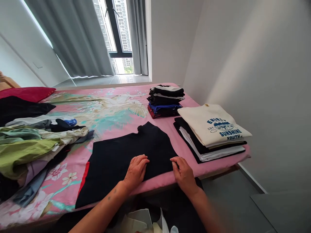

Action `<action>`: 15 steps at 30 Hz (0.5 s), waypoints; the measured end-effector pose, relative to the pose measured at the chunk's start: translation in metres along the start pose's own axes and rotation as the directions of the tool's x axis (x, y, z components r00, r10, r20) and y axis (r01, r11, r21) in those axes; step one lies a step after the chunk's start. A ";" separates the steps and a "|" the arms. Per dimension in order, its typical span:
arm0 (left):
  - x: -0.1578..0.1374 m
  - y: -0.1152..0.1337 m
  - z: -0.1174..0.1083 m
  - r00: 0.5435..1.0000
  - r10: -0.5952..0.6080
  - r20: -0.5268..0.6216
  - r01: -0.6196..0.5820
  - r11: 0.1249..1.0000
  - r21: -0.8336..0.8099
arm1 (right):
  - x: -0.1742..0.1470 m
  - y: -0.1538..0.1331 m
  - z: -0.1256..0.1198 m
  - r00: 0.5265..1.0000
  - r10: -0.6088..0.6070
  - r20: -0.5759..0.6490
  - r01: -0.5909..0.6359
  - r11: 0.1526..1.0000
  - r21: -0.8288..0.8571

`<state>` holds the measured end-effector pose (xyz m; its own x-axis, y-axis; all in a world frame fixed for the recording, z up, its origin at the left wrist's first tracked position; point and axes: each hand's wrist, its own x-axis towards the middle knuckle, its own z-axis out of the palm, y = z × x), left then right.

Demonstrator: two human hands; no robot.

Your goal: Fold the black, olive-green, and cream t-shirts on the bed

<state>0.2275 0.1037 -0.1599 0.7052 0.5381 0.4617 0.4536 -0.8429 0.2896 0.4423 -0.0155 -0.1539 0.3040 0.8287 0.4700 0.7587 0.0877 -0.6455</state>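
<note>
Well, your right hand [184, 174] pinches the black garment [116, 158] at its edge; your left hand [136, 171] lies curled on it, grip unclear — uneven pulling could skew it.

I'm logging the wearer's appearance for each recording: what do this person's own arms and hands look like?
The left hand and right hand are ungloved, with no watch visible. Both forearms are bare, with no sleeves in view. The left forearm carries small dark marks near the wrist.
</note>
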 end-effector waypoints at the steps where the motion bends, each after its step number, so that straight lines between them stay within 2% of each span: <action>1: -0.015 -0.003 -0.003 0.999 0.017 0.037 -0.018 0.999 0.026 | 0.003 -0.003 0.010 0.996 -0.067 0.053 0.068 0.998 -0.015; 4: -0.055 -0.021 -0.013 0.988 -0.017 0.156 -0.007 0.989 0.151 | 0.005 0.008 0.039 0.965 -0.180 0.189 0.213 0.962 -0.171; 7: -0.091 -0.044 -0.029 0.951 -0.245 0.191 0.177 0.932 0.317 | -0.003 0.034 0.060 0.949 -0.177 0.261 0.265 0.895 -0.359; 9: -0.112 -0.057 -0.042 0.890 -0.425 0.165 0.334 0.855 0.397 | -0.009 0.048 0.067 0.944 -0.171 0.282 0.283 0.858 -0.428; 11: -0.128 -0.065 -0.053 0.820 -0.555 0.143 0.449 0.778 0.440 | -0.014 0.057 0.070 0.941 -0.172 0.291 0.296 0.835 -0.464; 15: -0.146 -0.073 -0.070 0.731 -0.678 0.076 0.579 0.676 0.456 | -0.016 0.061 0.072 0.932 -0.187 0.309 0.323 0.814 -0.483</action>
<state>0.0538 0.0863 -0.1897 0.2497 0.9652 0.0771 0.9634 -0.2557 0.0809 0.4424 0.0166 -0.2444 -0.0362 0.9273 0.3725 0.9940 0.0719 -0.0823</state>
